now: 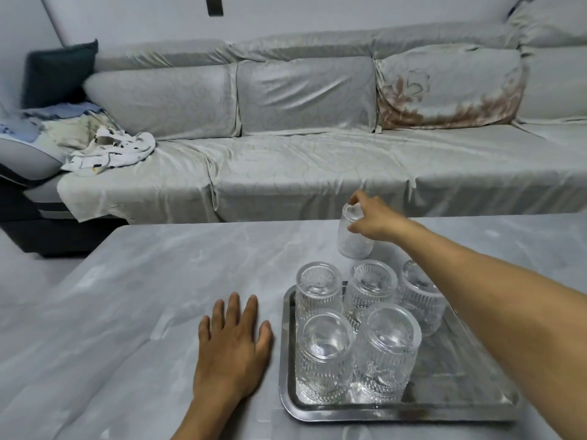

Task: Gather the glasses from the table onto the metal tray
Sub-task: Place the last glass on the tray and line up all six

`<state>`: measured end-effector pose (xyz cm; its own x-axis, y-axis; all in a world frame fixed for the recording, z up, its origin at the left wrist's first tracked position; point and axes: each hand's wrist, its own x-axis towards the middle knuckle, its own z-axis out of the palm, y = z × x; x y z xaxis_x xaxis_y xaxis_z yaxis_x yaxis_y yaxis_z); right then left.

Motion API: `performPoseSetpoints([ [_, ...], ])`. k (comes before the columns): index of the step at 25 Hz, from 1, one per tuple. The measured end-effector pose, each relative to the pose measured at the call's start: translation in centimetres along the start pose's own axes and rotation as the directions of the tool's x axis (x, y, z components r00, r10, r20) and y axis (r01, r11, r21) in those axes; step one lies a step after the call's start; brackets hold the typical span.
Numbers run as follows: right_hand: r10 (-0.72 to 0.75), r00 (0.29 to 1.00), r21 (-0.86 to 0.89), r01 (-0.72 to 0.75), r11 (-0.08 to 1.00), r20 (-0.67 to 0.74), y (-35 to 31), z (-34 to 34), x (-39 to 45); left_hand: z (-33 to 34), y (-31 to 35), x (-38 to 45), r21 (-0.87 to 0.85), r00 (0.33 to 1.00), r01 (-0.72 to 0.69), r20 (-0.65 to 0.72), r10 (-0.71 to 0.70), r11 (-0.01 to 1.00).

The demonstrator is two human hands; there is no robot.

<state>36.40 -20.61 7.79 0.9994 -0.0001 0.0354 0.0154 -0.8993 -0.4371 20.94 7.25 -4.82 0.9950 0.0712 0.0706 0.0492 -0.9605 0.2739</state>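
A rectangular metal tray (444, 404) lies on the grey marble table (143, 296), near its front right. Several ribbed clear glasses stand upside down on it, among them one at the front (386, 354) and one at the back left (317, 290). Beyond the tray's far edge my right hand (371, 217) grips another inverted glass (352, 239) from the top; the glass tilts slightly and looks blurred. My left hand (232, 341) rests flat on the table just left of the tray, fingers spread, holding nothing.
A long grey sofa (317, 160) runs behind the table's far edge. Crumpled cloths (111, 150) and a dark cushion (58, 73) lie at its left end. The tray's right half (470, 360) shows bare metal under my right forearm.
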Motion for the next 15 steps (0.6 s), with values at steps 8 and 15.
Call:
performPoseSetpoints([
  [8, 0.084, 0.928, 0.654, 0.189, 0.733, -0.362, 0.6, -12.6, -17.4, -4.7, 1.0, -1.3, -0.881, 0.956, 0.180, 0.051, -0.290, 0.437],
  [15, 0.292, 0.877, 0.595, -0.008, 0.804, -0.382, 4.7, -6.4, -28.4, -8.0, 8.0, -8.3, -0.980, 0.906, 0.080, -0.005, -0.422, 0.183],
])
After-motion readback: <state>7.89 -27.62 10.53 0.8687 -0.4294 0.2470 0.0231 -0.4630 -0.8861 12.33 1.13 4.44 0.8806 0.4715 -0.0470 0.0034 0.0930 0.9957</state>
